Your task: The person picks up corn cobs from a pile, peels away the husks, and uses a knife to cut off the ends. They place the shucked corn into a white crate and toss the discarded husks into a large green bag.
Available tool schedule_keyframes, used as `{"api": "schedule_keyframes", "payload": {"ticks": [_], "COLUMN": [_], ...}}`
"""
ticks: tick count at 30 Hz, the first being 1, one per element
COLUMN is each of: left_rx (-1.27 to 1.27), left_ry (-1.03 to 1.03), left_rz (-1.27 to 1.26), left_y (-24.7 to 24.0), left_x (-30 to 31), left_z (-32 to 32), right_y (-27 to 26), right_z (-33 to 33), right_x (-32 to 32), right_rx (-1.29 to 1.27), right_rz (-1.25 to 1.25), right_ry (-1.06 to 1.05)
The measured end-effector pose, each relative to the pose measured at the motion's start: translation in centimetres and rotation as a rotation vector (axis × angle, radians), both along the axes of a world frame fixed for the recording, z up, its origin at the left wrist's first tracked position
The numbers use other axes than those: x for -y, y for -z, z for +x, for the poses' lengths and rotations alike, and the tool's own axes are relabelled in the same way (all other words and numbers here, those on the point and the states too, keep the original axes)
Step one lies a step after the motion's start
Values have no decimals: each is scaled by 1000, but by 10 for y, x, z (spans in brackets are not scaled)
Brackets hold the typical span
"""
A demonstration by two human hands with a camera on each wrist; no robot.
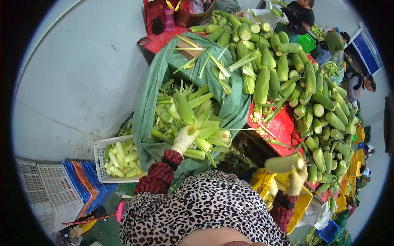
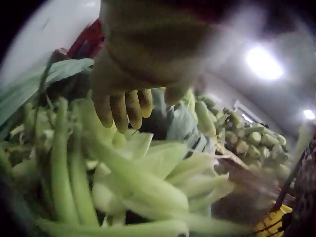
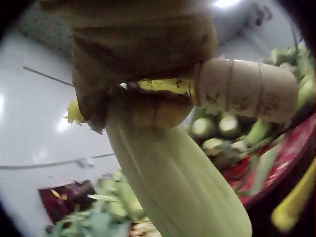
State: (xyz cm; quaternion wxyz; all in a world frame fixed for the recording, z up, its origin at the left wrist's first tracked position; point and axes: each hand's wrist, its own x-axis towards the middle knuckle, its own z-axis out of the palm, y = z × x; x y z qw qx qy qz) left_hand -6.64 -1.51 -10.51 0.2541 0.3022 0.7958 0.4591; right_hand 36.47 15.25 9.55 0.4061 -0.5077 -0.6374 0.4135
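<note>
A green bag (image 1: pixel 145 102) stands wide, filled with loose green husks (image 1: pixel 201 98). Over them is my gloved left hand (image 1: pixel 184 140), beside a large green husk piece (image 1: pixel 184 108). In the left wrist view, the fingers of that hand (image 2: pixel 143 74) hang straight down above the husks (image 2: pixel 143 182), holding nothing visible. My gloved right hand (image 1: pixel 296 179) grips a corn ear (image 1: pixel 281 164) to the right of my body. The right wrist view shows this hand (image 3: pixel 143 54) round the ear (image 3: pixel 177 173), with a marked wooden handle (image 3: pixel 249 91) sticking out beside it; its far end is hidden.
Unhusked corn (image 1: pixel 283 67) is heaped on a red table (image 1: pixel 277 127). A white crate (image 1: pixel 100 164) of peeled ears stands at left, near stacked crates (image 1: pixel 57 184). Yellow crates (image 1: pixel 301 205) are at lower right. Several people are at the upper right, one in black (image 1: pixel 299 18).
</note>
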Motion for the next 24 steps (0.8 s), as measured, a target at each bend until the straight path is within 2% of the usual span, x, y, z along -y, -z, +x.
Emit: {"api": "schedule_keyframes", "payload": {"ticks": [1,3,5,8,9,11,12,13,15,16,18,19,21,22,23,24], "left_rx": [-33,-99,-155,-333,-273,-164,96,193,395,417,530,581,409,323,253,171], "left_ry": [-19,-49,-145,-619,-723,-962,-995,-1067,-1205,-1203,-895,-735,-609,-541,-581,-635], "left_rz": [-104,-314,-373,-404,-516,-739,-740,-782,-852,-949,-1010,-1029,-1034,-1034,-910,-783], "left_y": [3,3,49,54,54,39,46,53,73,93,164,182,169,155,139,118], "left_x": [11,37,66,99,111,122,132,137,146,156,178,188,190,190,206,214], "left_z": [2,8,3,-13,-20,-21,-26,-25,-20,-20,-15,-15,-4,2,-2,-2], "right_y": [6,34,62,149,159,162,165,163,136,123,119,128,106,116,118,91], "right_z": [32,111,174,276,296,286,276,262,194,157,105,91,24,11,-9,-50], "right_x": [5,12,14,30,35,15,6,-5,-28,-31,-54,-66,-63,-68,-54,-37], "right_rx": [46,202,556,255,175,232,257,303,437,492,410,346,429,432,446,459], "right_rz": [88,-12,-127,-305,-352,-307,-284,-279,-259,-228,-360,-427,-265,-241,-215,-268], "right_ry": [49,162,332,390,403,544,615,579,319,204,76,19,-275,-366,-438,-467]}}
